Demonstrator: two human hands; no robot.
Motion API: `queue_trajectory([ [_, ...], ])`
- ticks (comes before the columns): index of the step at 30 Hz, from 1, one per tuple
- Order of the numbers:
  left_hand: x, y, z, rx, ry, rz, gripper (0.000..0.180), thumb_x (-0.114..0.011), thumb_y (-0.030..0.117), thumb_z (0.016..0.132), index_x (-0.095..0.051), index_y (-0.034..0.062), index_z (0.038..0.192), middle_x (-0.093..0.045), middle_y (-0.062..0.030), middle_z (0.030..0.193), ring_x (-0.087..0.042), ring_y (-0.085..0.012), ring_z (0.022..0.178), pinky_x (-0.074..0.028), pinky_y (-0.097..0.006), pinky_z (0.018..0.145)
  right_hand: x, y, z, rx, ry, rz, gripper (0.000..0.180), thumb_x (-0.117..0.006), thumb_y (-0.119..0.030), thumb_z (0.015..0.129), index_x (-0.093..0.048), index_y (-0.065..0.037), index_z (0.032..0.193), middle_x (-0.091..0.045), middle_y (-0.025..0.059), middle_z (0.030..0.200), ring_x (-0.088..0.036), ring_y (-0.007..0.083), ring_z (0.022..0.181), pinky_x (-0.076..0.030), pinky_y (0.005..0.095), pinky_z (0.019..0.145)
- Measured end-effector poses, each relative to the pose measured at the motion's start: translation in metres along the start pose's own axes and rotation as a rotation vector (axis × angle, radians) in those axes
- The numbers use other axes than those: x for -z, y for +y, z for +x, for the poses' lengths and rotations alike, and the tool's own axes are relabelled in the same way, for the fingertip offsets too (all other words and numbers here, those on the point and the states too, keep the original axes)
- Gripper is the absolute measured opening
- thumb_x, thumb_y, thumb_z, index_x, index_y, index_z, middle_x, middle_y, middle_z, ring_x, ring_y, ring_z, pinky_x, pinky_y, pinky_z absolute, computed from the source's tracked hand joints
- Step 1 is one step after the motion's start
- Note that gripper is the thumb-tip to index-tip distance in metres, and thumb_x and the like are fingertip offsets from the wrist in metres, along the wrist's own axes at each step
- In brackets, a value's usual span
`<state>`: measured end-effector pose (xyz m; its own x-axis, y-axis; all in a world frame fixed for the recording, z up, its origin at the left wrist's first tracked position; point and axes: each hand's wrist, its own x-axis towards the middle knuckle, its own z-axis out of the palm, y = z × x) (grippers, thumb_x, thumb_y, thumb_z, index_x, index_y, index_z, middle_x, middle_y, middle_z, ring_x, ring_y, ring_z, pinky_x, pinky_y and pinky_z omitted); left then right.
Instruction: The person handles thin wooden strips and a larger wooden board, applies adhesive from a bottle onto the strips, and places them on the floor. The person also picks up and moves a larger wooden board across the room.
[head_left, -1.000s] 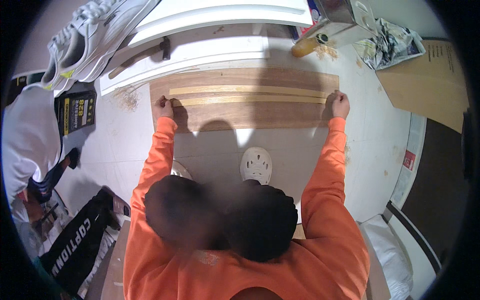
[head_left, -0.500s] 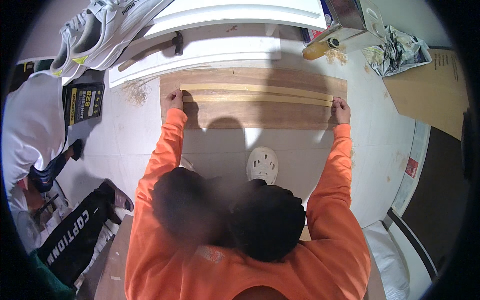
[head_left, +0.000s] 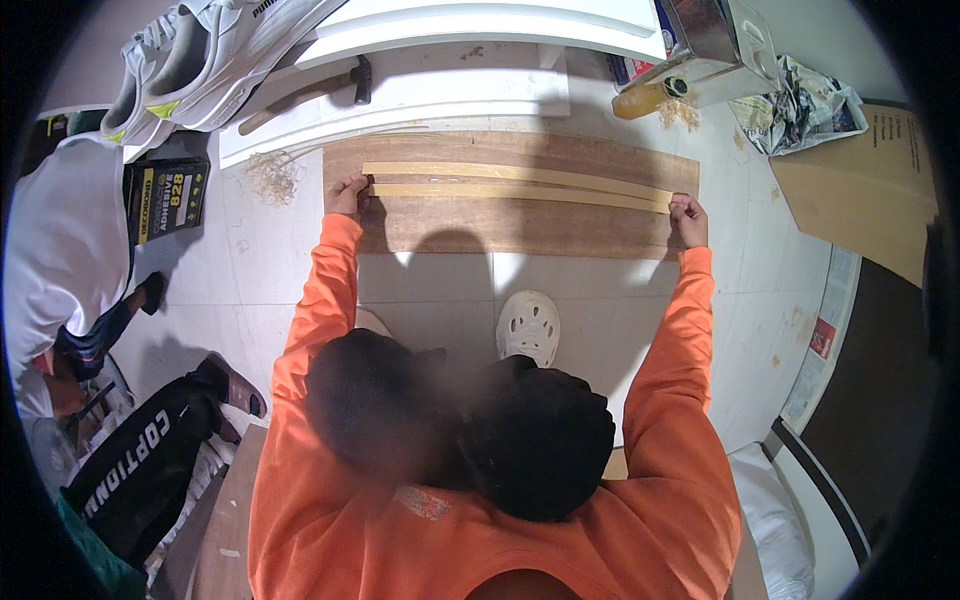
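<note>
Two long, thin, pale wooden strips (head_left: pixel 500 172) stretch side by side across a brown wooden board (head_left: pixel 550 235) on the floor. Their left ends stand a little apart, while toward the right they run nearly together. At the left ends, my left hand (head_left: pixel 346 194) is closed with its fingertips at the strips. My right hand (head_left: pixel 689 219) pinches the right ends between thumb and fingers. Both arms reach forward in orange sleeves, and my hands cast shadows on the board.
A hammer (head_left: pixel 362 80) lies on a white panel beyond the board, beside white sneakers (head_left: pixel 200 60). Wood shavings (head_left: pixel 272 178) and a dark adhesive box (head_left: pixel 168 200) are at left. At right are a metal can (head_left: pixel 715 55), a yellowish bottle (head_left: pixel 640 101) and cardboard (head_left: pixel 855 180). A person in white (head_left: pixel 70 240) is at far left.
The view has shifted slightly. My hands have moved very little and keep their hold at the two ends of the strips.
</note>
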<state>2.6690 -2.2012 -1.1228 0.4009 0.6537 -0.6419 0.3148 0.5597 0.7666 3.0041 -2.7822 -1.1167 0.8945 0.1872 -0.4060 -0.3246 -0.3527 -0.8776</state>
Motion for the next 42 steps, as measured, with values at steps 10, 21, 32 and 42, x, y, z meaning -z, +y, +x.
queue_trajectory([
  [10, -0.008, 0.008, -0.013, -0.079, -0.056, -0.113, 0.017, -0.072, 0.01, 0.085, -0.064, 0.0097, 0.1, -0.066, 0.0018, 0.088, -0.057, -0.009, 0.075, -0.047, -0.023, 0.063, 0.006, -0.003, 0.003, 0.04, -0.112, -0.037, 0.008, -0.067, -0.011, 0.089, -0.063, -0.008, 0.095, -0.051, -0.0067, 0.067, -0.042, 0.0031, 0.055, -0.033, 0.02, 0.048],
  [21, -0.016, 0.003, -0.02, -0.032, -0.017, -0.126, 0.012, -0.07, 0.01, 0.086, -0.063, 0.0091, 0.096, -0.062, 0.0019, 0.088, -0.056, -0.0102, 0.078, -0.046, -0.025, 0.069, -0.042, -0.038, -0.011, 0.097, 0.314, -0.781, 0.023, -0.064, -0.027, 0.088, -0.065, -0.007, 0.1, -0.065, 0.0075, 0.087, -0.061, 0.0222, 0.082, -0.048, 0.0343, 0.074],
  [32, -0.048, 0.068, -0.091, -0.432, -0.108, -0.126, 0.01, -0.066, 0.01, 0.089, -0.067, 0.0061, 0.098, -0.062, 0.0049, 0.086, -0.052, -0.0035, 0.075, -0.044, -0.019, 0.072, -0.212, -0.224, -0.137, 0.453, -0.058, -0.33, 0.028, -0.064, -0.018, 0.089, -0.059, -0.001, 0.112, -0.061, 0.0101, 0.104, -0.056, 0.0222, 0.098, -0.043, 0.0344, 0.091],
  [42, -0.036, 0.222, -0.211, -0.764, -0.209, 0.082, 0.014, -0.068, 0.009, 0.084, -0.065, 0.0022, 0.096, -0.063, -0.0093, 0.091, -0.062, -0.0192, 0.083, -0.051, -0.031, 0.073, -0.293, -0.395, -0.222, 0.427, -0.582, -0.414, 0.02, -0.057, -0.01, 0.091, -0.055, 0.001, 0.107, -0.055, 0.0074, 0.103, -0.051, 0.0176, 0.101, -0.038, 0.0312, 0.096],
])
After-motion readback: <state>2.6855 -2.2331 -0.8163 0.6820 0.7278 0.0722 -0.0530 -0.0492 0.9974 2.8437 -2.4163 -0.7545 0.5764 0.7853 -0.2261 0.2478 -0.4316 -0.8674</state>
